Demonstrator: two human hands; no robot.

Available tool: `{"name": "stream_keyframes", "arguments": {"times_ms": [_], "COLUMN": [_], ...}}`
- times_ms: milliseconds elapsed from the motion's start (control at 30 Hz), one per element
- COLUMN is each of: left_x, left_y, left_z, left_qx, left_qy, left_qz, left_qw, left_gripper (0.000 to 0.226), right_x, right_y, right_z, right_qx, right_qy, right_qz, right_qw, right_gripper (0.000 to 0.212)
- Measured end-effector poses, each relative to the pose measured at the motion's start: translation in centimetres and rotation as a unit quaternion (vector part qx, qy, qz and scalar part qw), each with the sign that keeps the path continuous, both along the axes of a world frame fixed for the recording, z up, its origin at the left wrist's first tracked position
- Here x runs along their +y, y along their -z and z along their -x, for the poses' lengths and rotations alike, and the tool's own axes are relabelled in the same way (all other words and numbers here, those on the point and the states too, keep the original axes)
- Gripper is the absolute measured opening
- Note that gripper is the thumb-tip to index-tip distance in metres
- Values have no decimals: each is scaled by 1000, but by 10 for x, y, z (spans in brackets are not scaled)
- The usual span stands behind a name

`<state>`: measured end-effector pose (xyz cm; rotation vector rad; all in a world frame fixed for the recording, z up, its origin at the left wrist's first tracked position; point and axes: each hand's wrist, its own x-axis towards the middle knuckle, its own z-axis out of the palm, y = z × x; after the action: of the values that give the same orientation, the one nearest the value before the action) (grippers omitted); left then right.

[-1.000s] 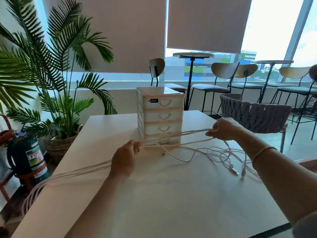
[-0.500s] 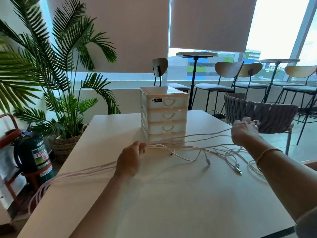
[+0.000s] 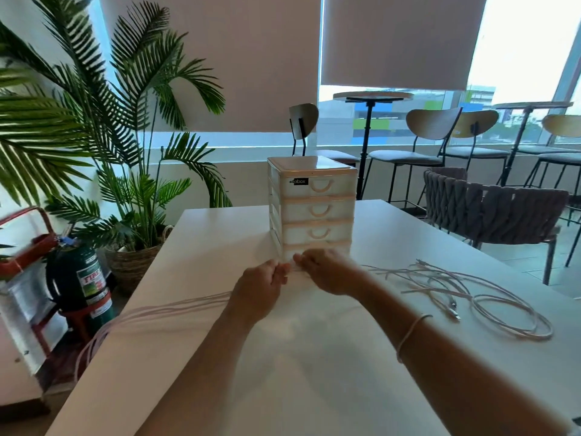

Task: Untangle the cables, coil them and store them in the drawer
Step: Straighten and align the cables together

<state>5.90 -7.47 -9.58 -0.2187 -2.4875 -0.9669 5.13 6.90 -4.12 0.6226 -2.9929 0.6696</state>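
Observation:
A bundle of pale pink cables point(image 3: 176, 308) runs from my left hand point(image 3: 259, 286) across the white table point(image 3: 314, 372) and hangs over its left edge. My left hand grips this bundle. My right hand point(image 3: 327, 272) sits right beside it and pinches the same cables just in front of the drawer unit point(image 3: 312, 206). More loose cable point(image 3: 490, 306) lies in loops and strands on the table to the right, with a plug end visible. The small white drawer unit has several drawers, all closed.
A woven chair point(image 3: 493, 212) stands at the table's right side. A potted palm point(image 3: 125, 171) and a green fire extinguisher point(image 3: 80, 278) stand left of the table. Stools and high tables line the windows behind.
My right hand has come in from the far right to meet my left hand in front of the drawer unit. The cable it stretched out now lies slack on the table at the right.

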Motion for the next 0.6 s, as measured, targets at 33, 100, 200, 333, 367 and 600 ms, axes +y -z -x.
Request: {"name": "stream_keyframes", "arguments": {"times_ms": [33,100,200,333,367,600], "left_x": [0,0,-1,3,5,5], "left_y": [0,0,-1,-7,-8,-4], "left_z": [0,2,4,0,-2,3], "left_qx": [2,-3,-45,-110,-124,-86], "left_qy": [0,-8,-11,78,114,74], "left_qz": [-8,-30,-63,-107,-111,-60], "left_qw": [1000,1000,997,985,979,992], "left_gripper": [28,25,21,22,25,23], "right_x": [-3,-3,1,14,17,25], "right_y": [7,19,26,25,24,32], "right_z": [0,2,1,13,17,12], "right_qx": [-36,-71,-62,-49,-48,-91], "right_qy": [8,10,-18,-4,9,-28], "right_qz": [46,117,104,171,198,200], "right_qw": [998,990,992,984,979,975], "right_gripper": [45,44,37,38,36,34]}}
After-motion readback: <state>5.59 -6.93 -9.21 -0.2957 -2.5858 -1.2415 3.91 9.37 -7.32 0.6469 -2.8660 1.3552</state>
